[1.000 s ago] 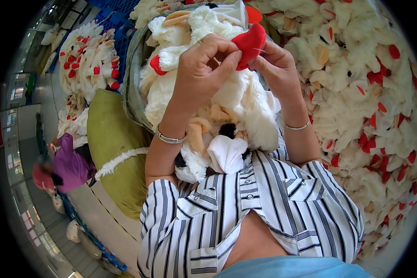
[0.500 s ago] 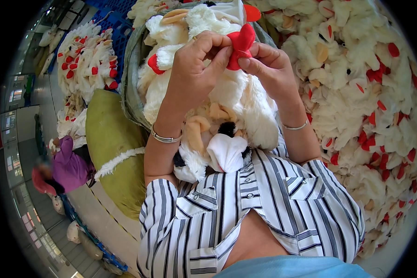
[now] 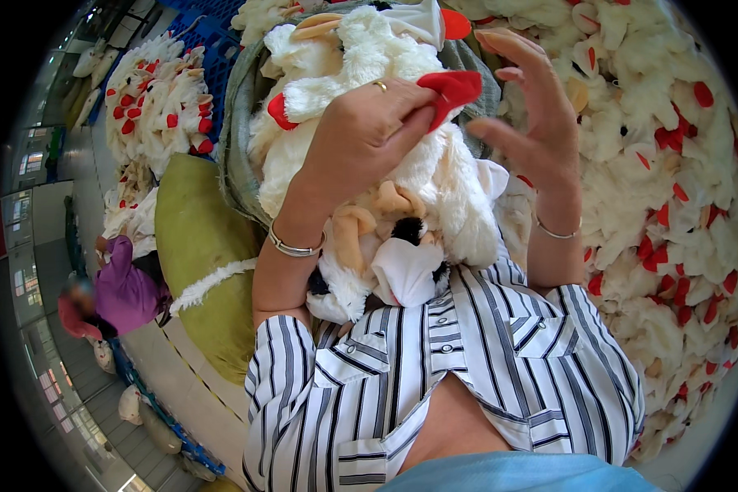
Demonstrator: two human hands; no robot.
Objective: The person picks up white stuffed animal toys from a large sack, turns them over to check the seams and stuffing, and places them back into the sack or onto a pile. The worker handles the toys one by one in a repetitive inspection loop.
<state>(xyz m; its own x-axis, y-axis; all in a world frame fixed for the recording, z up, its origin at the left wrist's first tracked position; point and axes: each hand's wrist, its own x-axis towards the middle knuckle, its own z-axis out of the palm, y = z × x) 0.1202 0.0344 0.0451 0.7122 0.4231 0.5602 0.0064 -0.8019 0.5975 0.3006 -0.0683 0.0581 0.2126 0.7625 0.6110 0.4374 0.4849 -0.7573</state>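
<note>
My left hand (image 3: 373,123) is closed on a small red fabric piece (image 3: 455,92), pinching it between thumb and fingers. To the right of that piece, my right hand (image 3: 535,111) is lifted away with its fingers apart and nothing in them, slightly blurred. Beneath both hands lies an unstuffed white plush toy skin (image 3: 435,180) with tan ears, black patches and a white muzzle (image 3: 406,269) close to my chest. A red-tipped plush limb (image 3: 282,111) sticks out left of my left wrist.
An open grey-green sack (image 3: 234,156) holds more plush skins. A large heap of white skins with red tips (image 3: 664,205) fills the right side. At left stand an olive stuffed sack (image 3: 209,262), another plush pile (image 3: 157,107) and a person in purple (image 3: 127,283).
My right hand has let go of the red piece and moved right, its fingers spreading. My left hand keeps hold of the piece, which now tilts rightward and sits slightly lower.
</note>
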